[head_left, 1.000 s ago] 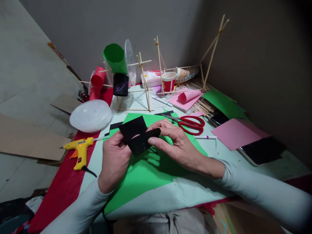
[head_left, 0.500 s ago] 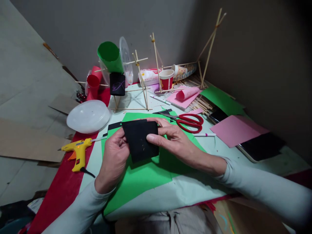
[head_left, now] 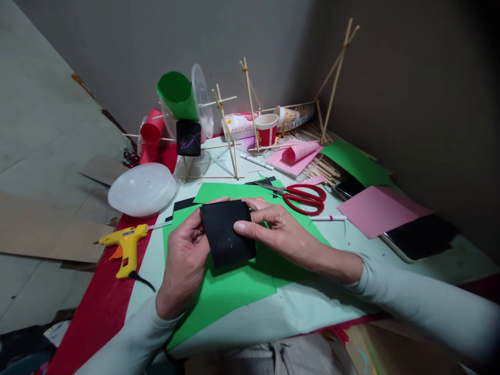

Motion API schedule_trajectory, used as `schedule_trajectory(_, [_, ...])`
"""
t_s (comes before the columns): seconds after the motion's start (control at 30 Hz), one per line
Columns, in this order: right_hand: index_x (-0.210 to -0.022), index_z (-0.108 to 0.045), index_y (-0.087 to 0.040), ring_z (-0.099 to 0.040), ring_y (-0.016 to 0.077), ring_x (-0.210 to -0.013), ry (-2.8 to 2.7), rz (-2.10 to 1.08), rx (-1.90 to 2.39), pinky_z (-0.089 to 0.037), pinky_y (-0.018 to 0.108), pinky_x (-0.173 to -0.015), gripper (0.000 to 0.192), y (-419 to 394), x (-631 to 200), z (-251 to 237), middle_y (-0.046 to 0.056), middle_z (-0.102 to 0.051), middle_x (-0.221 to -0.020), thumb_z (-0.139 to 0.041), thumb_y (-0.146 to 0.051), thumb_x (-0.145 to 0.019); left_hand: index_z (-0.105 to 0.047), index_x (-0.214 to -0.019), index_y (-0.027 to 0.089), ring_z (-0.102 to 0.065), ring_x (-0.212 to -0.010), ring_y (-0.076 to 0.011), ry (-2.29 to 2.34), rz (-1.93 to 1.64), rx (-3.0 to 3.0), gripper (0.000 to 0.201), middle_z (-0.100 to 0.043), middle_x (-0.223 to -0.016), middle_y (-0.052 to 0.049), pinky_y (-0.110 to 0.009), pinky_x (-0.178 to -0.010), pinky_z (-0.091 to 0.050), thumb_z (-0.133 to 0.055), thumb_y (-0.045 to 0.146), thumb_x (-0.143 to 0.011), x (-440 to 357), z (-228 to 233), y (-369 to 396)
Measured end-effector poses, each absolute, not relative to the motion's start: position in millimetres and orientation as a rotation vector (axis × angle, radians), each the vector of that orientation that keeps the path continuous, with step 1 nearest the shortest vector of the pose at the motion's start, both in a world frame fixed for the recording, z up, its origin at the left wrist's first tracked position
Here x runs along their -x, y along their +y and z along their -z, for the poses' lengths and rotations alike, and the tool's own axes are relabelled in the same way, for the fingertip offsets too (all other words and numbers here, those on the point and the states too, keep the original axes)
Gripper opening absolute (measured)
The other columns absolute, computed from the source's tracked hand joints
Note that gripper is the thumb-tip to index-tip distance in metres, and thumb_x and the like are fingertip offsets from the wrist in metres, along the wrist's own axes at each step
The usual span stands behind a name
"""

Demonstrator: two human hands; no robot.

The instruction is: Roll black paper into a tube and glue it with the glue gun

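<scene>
A piece of black paper (head_left: pixel 227 237), curled into a short tube shape, is held between both hands above a green sheet (head_left: pixel 230 284) on the table. My left hand (head_left: pixel 183 260) grips its left edge with fingers behind it. My right hand (head_left: pixel 279 232) presses its thumb on the front right side, fingers wrapped around the back. Both sleeves are pale grey.
A yellow glue gun (head_left: pixel 125 245) lies at the left on red paper. A white plastic lid (head_left: pixel 142 188), red scissors (head_left: pixel 302 197), a pen (head_left: pixel 328 217), pink sheets (head_left: pixel 380 208), a phone (head_left: pixel 420 237), paper cups (head_left: pixel 267 129) and a stick frame (head_left: pixel 230 130) with coloured cups crowd the back.
The black paper was a loose, twisted strip; both hands have rolled it into a neat curved tube and lowered it slightly.
</scene>
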State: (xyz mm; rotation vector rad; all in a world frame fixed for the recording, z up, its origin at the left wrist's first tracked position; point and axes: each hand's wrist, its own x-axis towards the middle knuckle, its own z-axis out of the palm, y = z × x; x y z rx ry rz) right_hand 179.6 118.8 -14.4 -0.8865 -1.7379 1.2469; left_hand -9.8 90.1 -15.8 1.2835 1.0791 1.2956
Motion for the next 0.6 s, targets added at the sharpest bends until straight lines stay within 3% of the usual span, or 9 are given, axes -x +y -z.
schedule_trajectory(0.17, [-0.052,-0.057,-0.02,-0.058,0.028,-0.117,-1.727,-1.248,0.908,-0.04,0.041,-0.101,0.043,118.7,-178.2,16.0,0.006,-0.071,-0.093,-0.065,-0.038,-0.091,-0.076,-0.12,0.026,-0.072,-0.108,-0.0208,1.073,-1.319,-1.275,0.035,-0.077,-0.116,-0.003,-0.026,-0.091,-0.057,-0.077,0.022,-0.086,11.4,18.2,90.4])
schedule_trajectory(0.3, [-0.052,-0.056,-0.021,-0.058,0.0273,-0.114,-1.702,-1.219,0.929,-0.04,0.041,-0.1,0.043,118.5,-177.2,16.5,0.006,-0.068,-0.084,-0.065,-0.036,-0.091,-0.077,-0.115,0.024,-0.074,-0.097,-0.0183,1.103,-1.334,-1.279,0.03,-0.079,-0.109,-0.003,-0.022,-0.081,-0.059,-0.079,0.025,-0.085,9.5,16.0,91.0])
schedule_trajectory(0.47, [-0.055,-0.063,-0.021,-0.059,0.0272,-0.12,-1.738,-1.199,0.89,-0.04,0.042,-0.104,0.04,116.0,-179.0,12.2,0.005,-0.073,-0.094,-0.065,-0.035,-0.093,-0.065,-0.128,0.031,-0.071,-0.067,-0.0098,1.056,-1.344,-1.15,0.045,-0.078,-0.088,0.003,-0.015,-0.06,-0.055,-0.079,0.027,-0.085,6.7,15.6,91.6])
schedule_trajectory(0.6, [-0.075,-0.075,-0.021,-0.059,0.0262,-0.122,-1.73,-1.091,0.86,-0.041,0.044,-0.108,0.023,113.2,-181.0,10.3,0.007,-0.071,-0.123,-0.068,-0.034,-0.092,-0.065,-0.121,0.023,-0.075,-0.076,-0.0164,1.037,-1.355,-1.082,0.045,-0.079,-0.095,-0.002,-0.021,-0.061,-0.058,-0.083,0.028,-0.079,6.4,17.3,95.9])
